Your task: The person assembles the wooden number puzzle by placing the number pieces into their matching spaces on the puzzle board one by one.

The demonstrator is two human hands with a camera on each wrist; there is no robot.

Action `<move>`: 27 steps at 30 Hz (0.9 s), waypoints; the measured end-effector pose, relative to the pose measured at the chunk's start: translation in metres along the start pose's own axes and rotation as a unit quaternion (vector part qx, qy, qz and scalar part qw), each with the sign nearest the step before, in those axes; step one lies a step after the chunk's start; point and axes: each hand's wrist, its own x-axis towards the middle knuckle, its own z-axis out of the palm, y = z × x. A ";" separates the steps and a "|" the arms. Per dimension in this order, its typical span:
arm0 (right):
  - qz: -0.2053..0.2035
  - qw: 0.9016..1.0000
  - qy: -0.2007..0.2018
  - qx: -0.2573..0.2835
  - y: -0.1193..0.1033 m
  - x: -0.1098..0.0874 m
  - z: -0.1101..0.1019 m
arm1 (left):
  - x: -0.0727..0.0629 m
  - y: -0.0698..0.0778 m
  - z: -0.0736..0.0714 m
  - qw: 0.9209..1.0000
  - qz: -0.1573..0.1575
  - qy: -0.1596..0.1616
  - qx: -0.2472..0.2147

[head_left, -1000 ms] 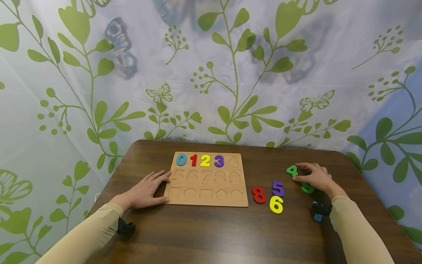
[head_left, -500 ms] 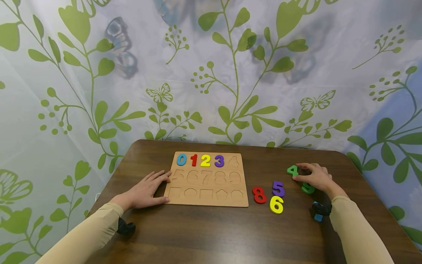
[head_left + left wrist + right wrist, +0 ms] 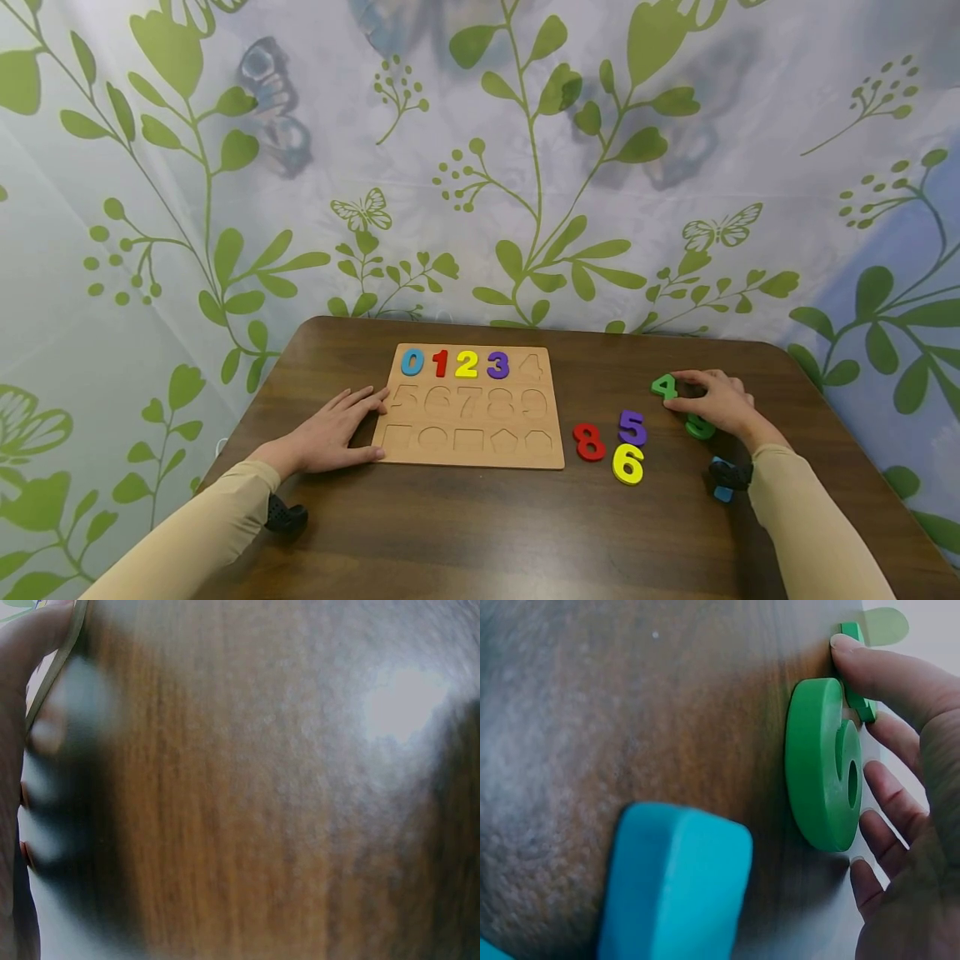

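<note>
My right hand (image 3: 714, 403) pinches a green number 4 (image 3: 663, 386) at the table's right side, thumb on one edge and index finger on the other. A green number 9 (image 3: 821, 765) lies under that hand, partly covered by it in the head view. Just below, a blue piece (image 3: 723, 493) is half hidden by the wrist camera. My left hand (image 3: 330, 433) lies with fingers spread, its fingertips and thumb at the left edge of a wooden number board (image 3: 457, 457). In the board's top row sit a blue 0 (image 3: 412, 362), red 1 (image 3: 440, 363), yellow 2 (image 3: 467, 364) and purple 3 (image 3: 498, 365).
Between the board and my right hand lie a red 8 (image 3: 588, 442), a purple 5 (image 3: 632, 427) and a yellow 6 (image 3: 627, 463). The brown table (image 3: 480, 533) ends at a leaf-patterned curtain (image 3: 420, 167) behind it.
</note>
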 end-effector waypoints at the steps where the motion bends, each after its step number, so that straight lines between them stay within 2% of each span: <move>1: 0.000 1.000 0.001 -0.001 -0.001 0.000 0.000 | 0.000 0.000 0.000 1.000 -0.001 0.000 0.000; 27: -0.004 1.000 0.010 -0.007 0.003 0.000 0.003 | 0.000 0.000 0.000 1.000 -0.003 -0.003 0.000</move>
